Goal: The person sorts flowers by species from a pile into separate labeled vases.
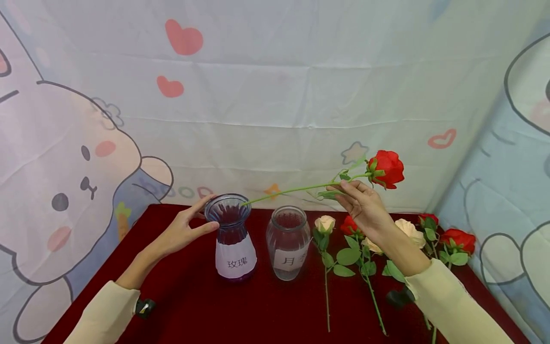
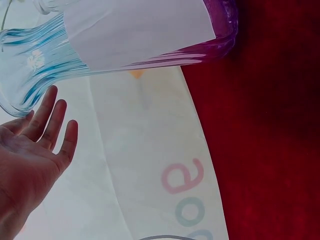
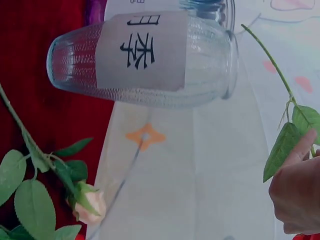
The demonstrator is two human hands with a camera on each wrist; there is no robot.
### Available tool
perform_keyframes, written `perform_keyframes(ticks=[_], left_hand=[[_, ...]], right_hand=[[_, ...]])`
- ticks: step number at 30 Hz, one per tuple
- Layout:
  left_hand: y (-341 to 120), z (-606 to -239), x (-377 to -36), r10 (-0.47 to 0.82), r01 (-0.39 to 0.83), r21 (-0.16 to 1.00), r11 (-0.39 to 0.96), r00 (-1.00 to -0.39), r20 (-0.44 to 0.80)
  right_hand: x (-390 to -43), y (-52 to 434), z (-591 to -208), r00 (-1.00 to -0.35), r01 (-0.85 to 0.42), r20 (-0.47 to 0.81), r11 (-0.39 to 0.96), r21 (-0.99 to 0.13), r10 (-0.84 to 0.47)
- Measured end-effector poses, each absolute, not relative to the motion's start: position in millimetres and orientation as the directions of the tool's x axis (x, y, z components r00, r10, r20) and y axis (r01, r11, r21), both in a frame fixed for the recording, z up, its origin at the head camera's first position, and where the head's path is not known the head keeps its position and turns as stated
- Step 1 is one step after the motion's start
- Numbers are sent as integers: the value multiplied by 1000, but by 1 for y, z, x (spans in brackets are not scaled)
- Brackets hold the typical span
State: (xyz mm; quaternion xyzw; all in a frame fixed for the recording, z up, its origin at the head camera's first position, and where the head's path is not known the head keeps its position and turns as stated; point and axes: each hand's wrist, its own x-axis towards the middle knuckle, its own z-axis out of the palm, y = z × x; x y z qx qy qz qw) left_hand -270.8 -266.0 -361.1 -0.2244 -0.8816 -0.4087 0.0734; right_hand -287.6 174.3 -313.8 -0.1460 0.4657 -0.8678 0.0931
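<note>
My right hand (image 1: 360, 203) pinches the green stem of a red rose (image 1: 386, 169) high up near the bloom. The stem slants down to the left, its lower end at the mouth of a blue-purple glass vase (image 1: 230, 210) with a white paper label. My left hand (image 1: 189, 227) is at that vase's flared rim, fingers behind and thumb in front; in the left wrist view its fingers (image 2: 50, 112) are spread beside the neck. To the right of the vase stands a clear glass jar (image 1: 289, 239), also labelled, seen in the right wrist view as well.
On the dark red tablecloth (image 1: 189, 306) at the right lie several flowers: a cream rose (image 1: 325, 224), red roses (image 1: 459, 241) and others partly under my right forearm. A printed cloth backdrop (image 1: 275, 95) hangs behind the table.
</note>
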Motion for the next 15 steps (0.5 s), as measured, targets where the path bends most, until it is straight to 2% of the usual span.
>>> perform_keyframes(ticks=[8,15], left_hand=[[-266,-361,-270,337,451,688,569,-891,305],[-265,-363,-270,330,451,696,559,-891,312]], right_hand=[[-288,151,-314,-945,-115,216,-369,-922,-246],[-289,133,-315,-941,-247,291,-241,-939,-172]])
